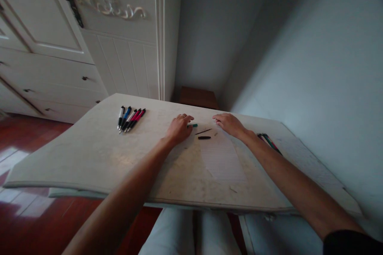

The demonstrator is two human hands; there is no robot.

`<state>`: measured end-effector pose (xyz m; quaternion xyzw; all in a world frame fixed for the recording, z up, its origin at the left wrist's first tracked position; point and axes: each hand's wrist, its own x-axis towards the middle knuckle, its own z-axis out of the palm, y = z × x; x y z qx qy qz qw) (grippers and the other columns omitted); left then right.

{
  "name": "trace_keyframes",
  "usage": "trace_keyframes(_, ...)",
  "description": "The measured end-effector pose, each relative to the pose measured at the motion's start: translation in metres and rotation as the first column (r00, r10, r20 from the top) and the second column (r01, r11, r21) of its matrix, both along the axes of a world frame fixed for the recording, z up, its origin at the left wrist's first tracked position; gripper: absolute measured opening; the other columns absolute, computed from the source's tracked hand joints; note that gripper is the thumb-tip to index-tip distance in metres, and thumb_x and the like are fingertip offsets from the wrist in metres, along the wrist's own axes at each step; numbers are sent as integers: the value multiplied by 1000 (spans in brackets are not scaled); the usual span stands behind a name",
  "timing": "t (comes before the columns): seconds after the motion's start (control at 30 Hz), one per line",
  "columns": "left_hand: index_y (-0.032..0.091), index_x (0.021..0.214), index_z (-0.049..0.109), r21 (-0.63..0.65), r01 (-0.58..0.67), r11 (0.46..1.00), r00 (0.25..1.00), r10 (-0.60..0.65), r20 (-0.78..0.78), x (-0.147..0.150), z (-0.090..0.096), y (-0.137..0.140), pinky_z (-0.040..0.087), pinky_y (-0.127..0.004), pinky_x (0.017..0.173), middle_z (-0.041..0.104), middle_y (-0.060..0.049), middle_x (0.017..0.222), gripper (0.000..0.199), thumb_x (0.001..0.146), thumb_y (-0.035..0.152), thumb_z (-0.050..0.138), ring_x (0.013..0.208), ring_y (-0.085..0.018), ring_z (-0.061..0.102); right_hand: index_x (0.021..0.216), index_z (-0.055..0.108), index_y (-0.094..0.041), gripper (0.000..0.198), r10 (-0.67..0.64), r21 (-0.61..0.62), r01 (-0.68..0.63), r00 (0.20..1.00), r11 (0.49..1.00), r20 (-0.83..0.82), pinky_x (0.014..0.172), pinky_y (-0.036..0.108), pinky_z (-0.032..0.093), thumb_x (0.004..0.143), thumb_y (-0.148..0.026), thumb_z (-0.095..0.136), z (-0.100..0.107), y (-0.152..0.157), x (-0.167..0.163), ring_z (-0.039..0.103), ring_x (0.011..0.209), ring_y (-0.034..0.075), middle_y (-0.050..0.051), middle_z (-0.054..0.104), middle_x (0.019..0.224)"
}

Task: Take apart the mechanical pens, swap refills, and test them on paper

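Observation:
My left hand rests at the far middle of the table, its fingers curled around a short green pen barrel whose end sticks out between thumb and index finger. Across from it, my right hand has its fingertips pressed together; a small pale bit shows at them, too small to name. Between the hands lie a thin dark refill, a black pen grip and a tiny piece that looks like a spring. A lined sheet of paper lies below them, nearer to me.
Several click pens in white, blue, black and red lie side by side on the left of the white table. More pens lie beyond my right forearm, partly hidden. A wall stands at the right, a white cabinet behind.

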<state>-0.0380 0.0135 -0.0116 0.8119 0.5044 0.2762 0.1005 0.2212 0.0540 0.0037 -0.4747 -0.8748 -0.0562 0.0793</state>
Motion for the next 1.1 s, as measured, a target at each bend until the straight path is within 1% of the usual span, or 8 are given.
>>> trace_keyframes(0.1, 17, 113, 64, 41, -3, 999, 999, 1, 46, -1, -2, 2, 48, -37, 93, 68, -9, 104, 32, 83, 14, 56, 101, -23, 60, 113, 68, -14, 28, 11, 18, -11, 1000, 1000, 0, 93, 38, 48, 88, -11, 56, 2, -2, -2, 66, 102, 25, 11, 74, 107)
trace_keyframes(0.2, 16, 111, 65, 94, -2, 996, 995, -8, 104, -1, -4, 4, 49, -38, 91, 68, -9, 102, 30, 83, 13, 55, 97, -23, 61, 113, 68, -16, 28, 32, 49, -29, 998, 998, -50, 94, 39, 48, 89, -11, 54, 6, -4, -7, 66, 104, 24, 11, 73, 109)
trace_keyframes(0.3, 17, 107, 67, 116, 10, 993, 990, -26, 138, -1, -4, 4, 50, -37, 89, 68, -8, 98, 28, 83, 13, 54, 94, -22, 62, 111, 69, -19, 27, 60, 71, -54, 995, 996, -77, 93, 40, 49, 90, -12, 53, 9, -6, -11, 66, 103, 24, 10, 73, 109)
trace_keyframes(0.5, 16, 105, 68, 131, 25, 991, 988, -45, 150, -1, -4, 4, 50, -36, 88, 69, -8, 97, 26, 83, 12, 54, 93, -22, 62, 103, 73, -22, 19, 36, -8, -37, 997, 999, -75, 87, 37, 50, 87, -18, 62, 9, -11, -11, 68, 97, 25, 9, 75, 104)
trace_keyframes(0.6, 15, 104, 68, 129, 20, 991, 988, -40, 150, 0, -4, 5, 49, -36, 89, 69, -9, 99, 26, 83, 11, 54, 95, -22, 62, 96, 75, -22, 14, 71, -29, -74, 993, 997, -90, 84, 35, 50, 88, -22, 63, 9, -16, -7, 68, 93, 23, 8, 75, 100)
trace_keyframes(0.73, 15, 103, 69, 133, 33, 991, 988, -53, 146, 2, -4, 5, 49, -36, 90, 70, -9, 99, 26, 83, 10, 54, 96, -22, 62, 88, 76, -20, 12, 126, -70, -131, 990, 989, -62, 82, 34, 49, 88, -24, 64, 7, -21, -3, 67, 88, 22, 7, 75, 90)
trace_keyframes(0.93, 17, 101, 70, 136, 47, 990, 987, -67, 143, 1, -5, 4, 50, -36, 90, 70, -8, 98, 25, 84, 11, 53, 95, -22, 62, 85, 75, -20, 14, 116, -9, -117, 992, 993, -58, 81, 34, 47, 89, -22, 62, 0, -24, -6, 63, 86, 22, 7, 73, 87)
trace_keyframes(1.1, 17, 98, 71, 135, 55, 989, 987, -74, 143, 1, -5, 4, 50, -37, 89, 71, -8, 97, 24, 84, 12, 52, 94, -22, 63, 83, 72, -17, 13, 116, 35, -116, 993, 993, 3, 78, 34, 45, 89, -20, 61, -2, -24, -8, 61, 86, 23, 8, 70, 86)
